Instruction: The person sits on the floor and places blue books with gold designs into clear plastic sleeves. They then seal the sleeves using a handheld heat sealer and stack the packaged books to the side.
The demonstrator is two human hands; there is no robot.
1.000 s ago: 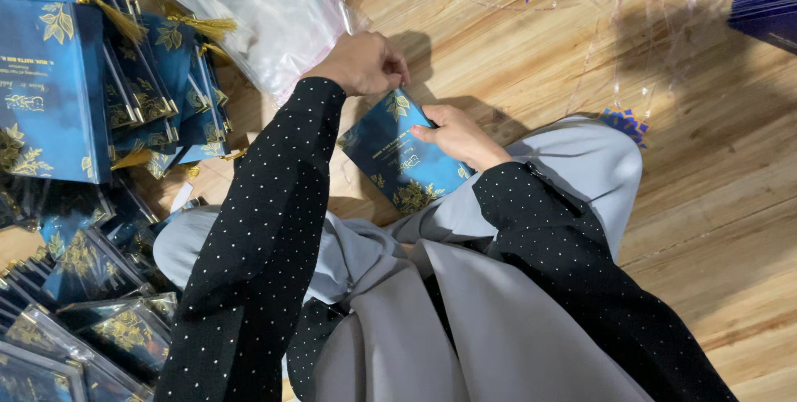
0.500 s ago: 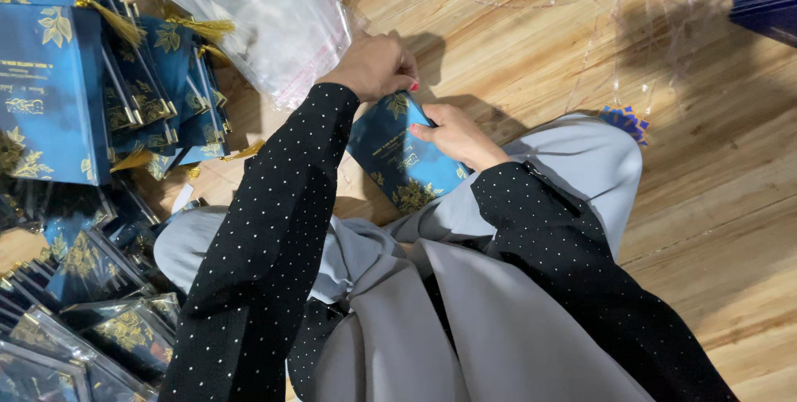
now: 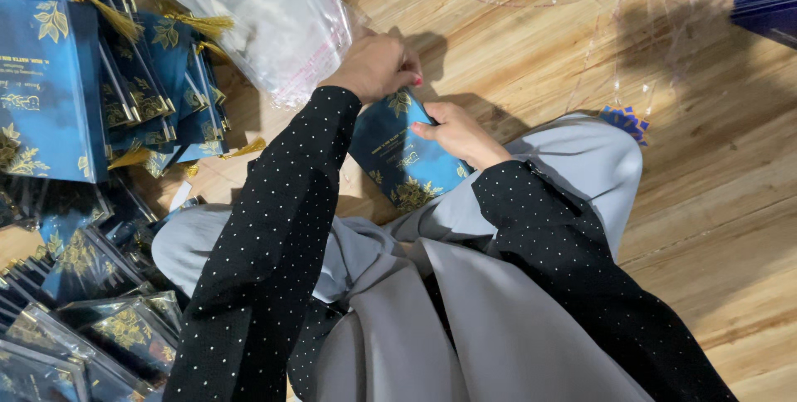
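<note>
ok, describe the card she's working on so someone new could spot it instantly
Start from the wooden floor and the grey-trousered lap at centre. Just above the knees, the left hand and right hand hold one dark blue card with gold leaf print. Unlike the stacked blue cards at left, it sits alone, with no gold tassel showing.

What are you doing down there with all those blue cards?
A person sitting on the wooden floor holds one dark blue card with gold leaf patterns over their lap. The right hand grips its edge, and the left hand pinches its top corner. A stack of clear plastic sleeves lies just beyond the left hand. To the left are blue cards with gold tassels, and nearer, cards already inside clear sleeves.
</note>
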